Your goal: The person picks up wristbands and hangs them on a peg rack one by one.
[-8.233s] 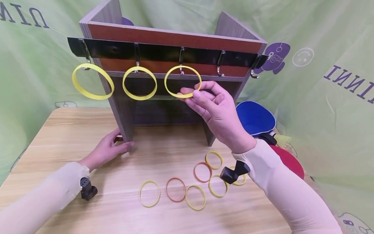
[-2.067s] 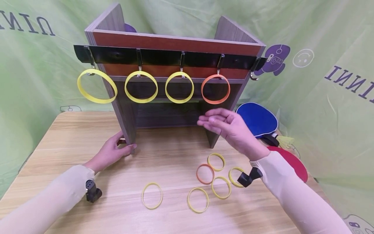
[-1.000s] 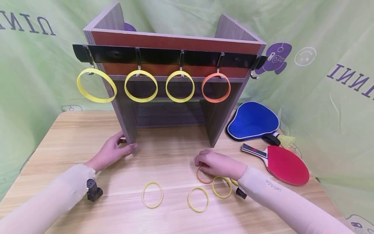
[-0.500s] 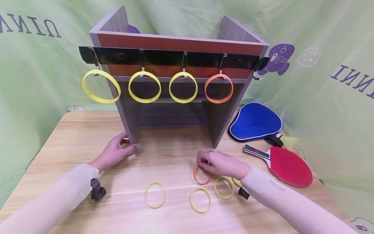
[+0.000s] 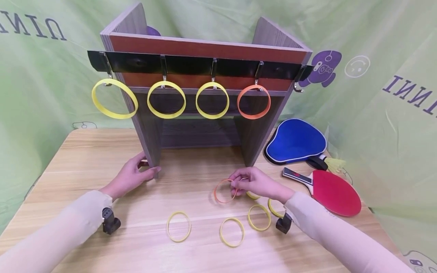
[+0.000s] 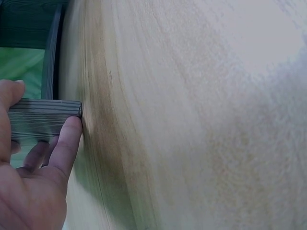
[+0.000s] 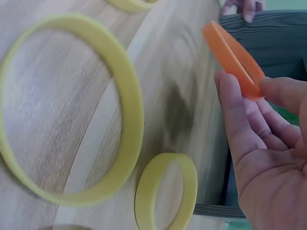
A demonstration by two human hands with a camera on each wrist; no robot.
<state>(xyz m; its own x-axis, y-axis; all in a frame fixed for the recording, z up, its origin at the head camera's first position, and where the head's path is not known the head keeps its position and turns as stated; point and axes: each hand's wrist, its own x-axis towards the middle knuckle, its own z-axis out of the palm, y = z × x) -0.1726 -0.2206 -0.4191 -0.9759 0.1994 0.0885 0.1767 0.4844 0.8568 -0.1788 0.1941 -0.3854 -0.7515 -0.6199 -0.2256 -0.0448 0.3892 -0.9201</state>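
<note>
In the head view, my right hand [image 5: 256, 182] pinches an orange ring [image 5: 215, 194] just above the table, between thumb and fingertips. The right wrist view shows this orange ring [image 7: 230, 55] tilted, with a yellow ring [image 7: 132, 110] lying near. My left hand [image 5: 131, 177] grips the lower end of the left side panel [image 5: 148, 132] of a grey wooden stand; close up, thumb and fingers lie on either side of the panel [image 6: 45, 108]. Three yellow rings [image 5: 166, 116] and an orange ring [image 5: 253, 116] hang on hooks of the black rail [image 5: 191, 66].
The rightmost hook [image 5: 298, 89] holds no ring. Several yellow rings [image 5: 232, 245] lie on the wooden table [image 5: 129, 242]. A red table tennis bat [image 5: 336, 193], a blue bat case [image 5: 295, 141] and a shuttlecock [image 5: 334, 164] lie at the right.
An orange ring went onto the fourth hook earlier. My right hand then came down to the table, took another orange ring and has lifted it slightly. My left hand keeps its hold.
</note>
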